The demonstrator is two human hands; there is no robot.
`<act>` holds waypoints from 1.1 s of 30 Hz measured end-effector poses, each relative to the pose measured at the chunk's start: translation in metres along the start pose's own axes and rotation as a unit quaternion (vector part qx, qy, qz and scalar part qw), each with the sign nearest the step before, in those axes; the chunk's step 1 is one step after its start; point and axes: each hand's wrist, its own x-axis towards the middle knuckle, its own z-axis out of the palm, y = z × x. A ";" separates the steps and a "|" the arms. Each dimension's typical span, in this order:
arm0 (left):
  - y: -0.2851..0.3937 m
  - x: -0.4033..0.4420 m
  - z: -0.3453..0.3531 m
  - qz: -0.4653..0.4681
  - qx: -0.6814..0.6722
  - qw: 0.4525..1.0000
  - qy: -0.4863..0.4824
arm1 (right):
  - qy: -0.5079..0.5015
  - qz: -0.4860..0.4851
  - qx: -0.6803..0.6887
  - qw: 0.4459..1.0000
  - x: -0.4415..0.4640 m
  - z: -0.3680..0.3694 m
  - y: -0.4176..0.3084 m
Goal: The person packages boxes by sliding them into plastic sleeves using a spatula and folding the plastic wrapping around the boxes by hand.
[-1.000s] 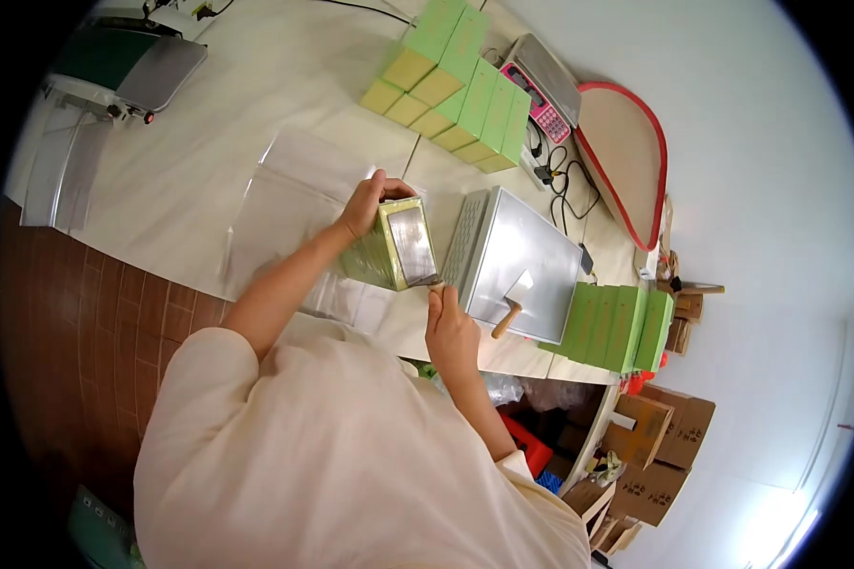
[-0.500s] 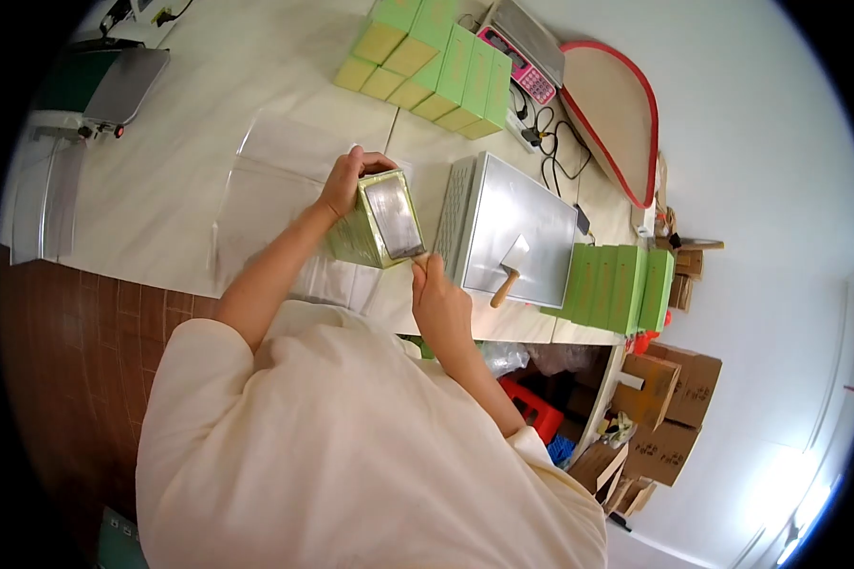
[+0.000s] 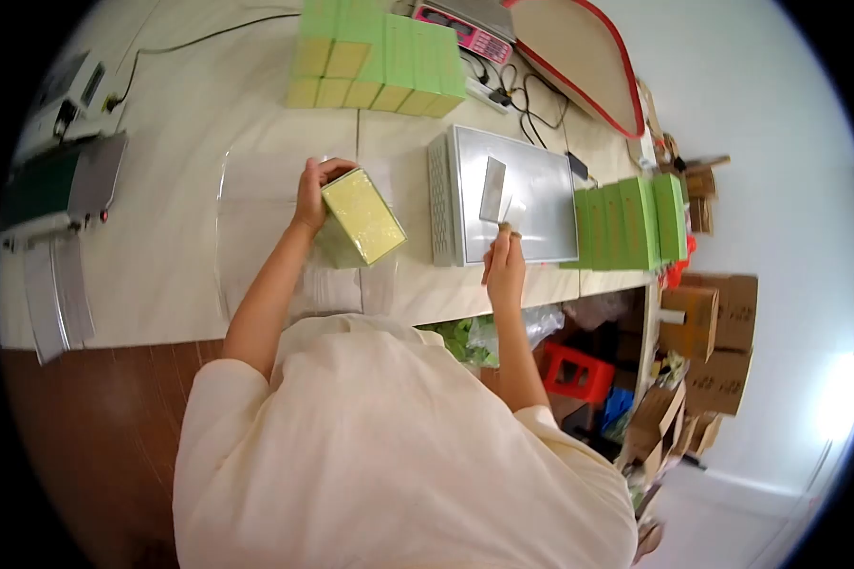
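My left hand [image 3: 318,194] holds a green box [image 3: 337,245] wrapped in clear film, fingers along its far side and its pale yellow end [image 3: 364,216] facing up. At the near edge of a silver metal plate unit [image 3: 546,204], my right hand [image 3: 505,261] is closed around the handle of a scraper. Two blades show just beyond my fingers: a rectangular metal blade [image 3: 492,188] and a paler blade [image 3: 513,211]. Which of them belongs to the gripped handle is hard to make out.
Clear film [image 3: 256,199] lies flat under the box. Stacked green boxes [image 3: 389,62] stand at the back, more green boxes [image 3: 621,223] at the right. A pink-edged scale [image 3: 465,33], cables [image 3: 531,109] and a red-rimmed tray [image 3: 579,57] lie behind. A sealing machine [image 3: 62,190] is at the left.
My right hand has moved right from the box end to the plate, taking the metal blade off that end. The yellow end is now uncovered. My left hand still holds the box.
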 end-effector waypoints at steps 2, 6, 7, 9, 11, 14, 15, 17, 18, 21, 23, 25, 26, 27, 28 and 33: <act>0.000 0.000 -0.002 -0.028 -0.009 0.999 0.021 | 0.030 0.033 0.004 0.999 0.025 0.004 0.032; -0.004 0.000 -0.011 -0.017 0.042 0.999 0.009 | 0.121 -0.068 -0.232 0.963 0.058 0.020 0.110; -0.002 -0.001 -0.011 -0.017 0.054 0.998 0.020 | 0.144 -0.080 -0.287 0.944 0.058 0.025 0.104; 0.001 -0.003 -0.009 -0.016 0.076 0.997 0.020 | 0.139 -0.039 -0.308 0.940 0.056 0.024 0.083; 0.003 -0.003 -0.010 -0.027 0.061 0.997 0.035 | 0.052 0.172 -0.197 0.964 0.060 0.024 0.060; 0.000 -0.002 -0.014 -0.034 0.049 0.998 0.035 | 0.126 -0.025 -0.346 0.929 0.060 0.035 0.089; 0.000 -0.002 -0.015 -0.041 0.035 0.998 0.044 | 0.129 -0.021 -0.335 0.933 0.053 0.037 0.080; 0.003 -0.001 -0.011 -0.036 0.053 0.997 0.038 | 0.163 -0.126 -0.334 0.920 0.032 0.036 0.044; 0.004 0.001 -0.009 -0.034 0.062 0.997 0.037 | 0.101 -0.157 -0.280 0.942 0.023 0.043 0.044; -0.005 0.010 -0.012 -0.031 0.064 0.997 0.041 | -0.060 -0.220 -0.140 0.963 -0.014 0.094 0.066; -0.009 0.018 -0.004 -0.054 0.065 0.994 0.068 | -0.145 -0.223 -0.034 0.963 -0.036 0.118 0.055; -0.010 0.026 0.004 -0.050 0.084 0.993 0.060 | -0.181 -0.174 0.030 0.967 -0.036 0.148 0.058; -0.010 0.028 0.008 -0.060 0.097 0.992 0.051 | -0.187 -0.183 0.040 0.964 -0.032 0.160 0.062; -0.010 0.030 0.014 -0.054 0.107 0.991 0.058 | -0.182 -0.098 0.090 0.974 -0.028 0.167 0.065; -0.013 0.033 0.021 -0.054 0.123 0.988 0.071 | -0.177 -0.011 0.137 0.975 -0.023 0.172 0.067; -0.062 0.014 0.000 -0.181 0.195 0.946 0.185 | -0.185 0.042 0.162 0.968 0.024 0.144 0.060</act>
